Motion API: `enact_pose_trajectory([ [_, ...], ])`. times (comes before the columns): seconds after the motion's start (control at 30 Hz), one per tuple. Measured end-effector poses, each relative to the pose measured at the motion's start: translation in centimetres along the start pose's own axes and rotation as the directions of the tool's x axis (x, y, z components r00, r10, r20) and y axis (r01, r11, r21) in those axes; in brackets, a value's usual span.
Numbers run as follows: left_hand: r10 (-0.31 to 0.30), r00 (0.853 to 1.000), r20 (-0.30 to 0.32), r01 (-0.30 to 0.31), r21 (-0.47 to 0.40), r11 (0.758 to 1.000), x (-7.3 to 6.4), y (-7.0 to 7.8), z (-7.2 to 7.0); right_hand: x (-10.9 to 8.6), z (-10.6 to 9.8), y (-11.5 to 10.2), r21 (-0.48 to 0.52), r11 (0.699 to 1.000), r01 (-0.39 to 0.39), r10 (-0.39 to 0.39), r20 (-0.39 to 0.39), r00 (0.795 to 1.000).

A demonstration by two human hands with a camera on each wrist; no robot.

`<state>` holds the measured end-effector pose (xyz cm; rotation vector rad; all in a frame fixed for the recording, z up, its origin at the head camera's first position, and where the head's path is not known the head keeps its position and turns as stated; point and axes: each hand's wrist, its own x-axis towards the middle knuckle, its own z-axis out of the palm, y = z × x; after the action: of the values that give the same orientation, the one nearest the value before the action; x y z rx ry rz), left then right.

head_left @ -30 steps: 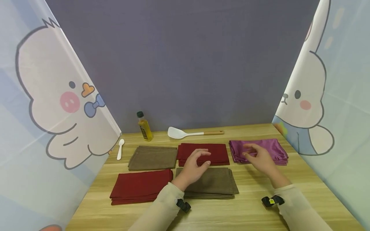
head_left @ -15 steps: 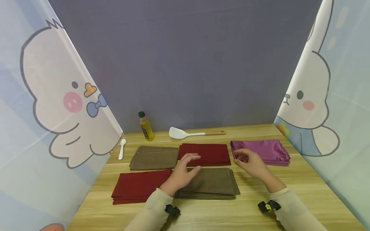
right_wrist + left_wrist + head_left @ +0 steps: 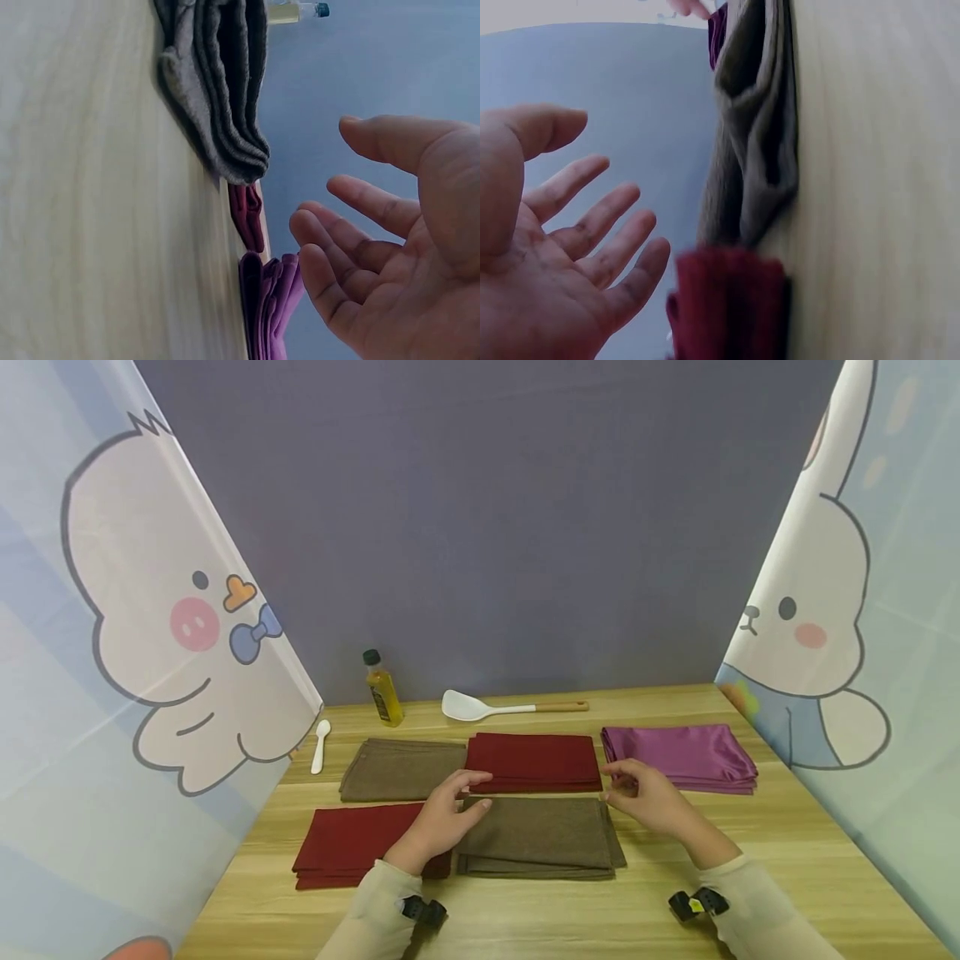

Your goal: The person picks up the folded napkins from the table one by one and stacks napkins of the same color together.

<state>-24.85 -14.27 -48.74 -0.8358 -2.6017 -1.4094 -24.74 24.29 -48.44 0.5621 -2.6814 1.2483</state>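
left grip (image 3: pixel 441 822) and right grip (image 3: pixel 654 797) are held loosely spread; nothing is grasped by either. folded grey-brown rectangular cloth (image 3: pixel 540 837) is laid flat in the near row, between them, layers offset at its right end. if it is to be handled, all layers are best pinched together at both short ends, tension kept even; folded dark-red rectangular cloth (image 3: pixel 356 839), just beside on the left, is best not snagged. pale wood-grain worktop (image 3: pixel 555 918) is backed by plain grey backdrop (image 3: pixel 487 527) and flanked by pale cartoon-printed panels (image 3: pixel 142 547).
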Motion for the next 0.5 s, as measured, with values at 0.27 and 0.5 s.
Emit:
enact_pose_trajectory([
  [0.27, -0.008, 1.0, 0.006, 0.008, 0.035, 0.999, -0.5, -1.3, -0.8, -0.4, 0.1, 0.2, 0.021, 1.0, 0.006, -0.007, 0.042, 0.999],
  [0.5, -0.025, 1.0, -0.009, 0.025, 0.068, 0.997, -0.8, -1.8, -1.4, -0.5, 0.3, 0.6, 0.012, 1.0, 0.019, -0.02, 0.077, 0.997],
])
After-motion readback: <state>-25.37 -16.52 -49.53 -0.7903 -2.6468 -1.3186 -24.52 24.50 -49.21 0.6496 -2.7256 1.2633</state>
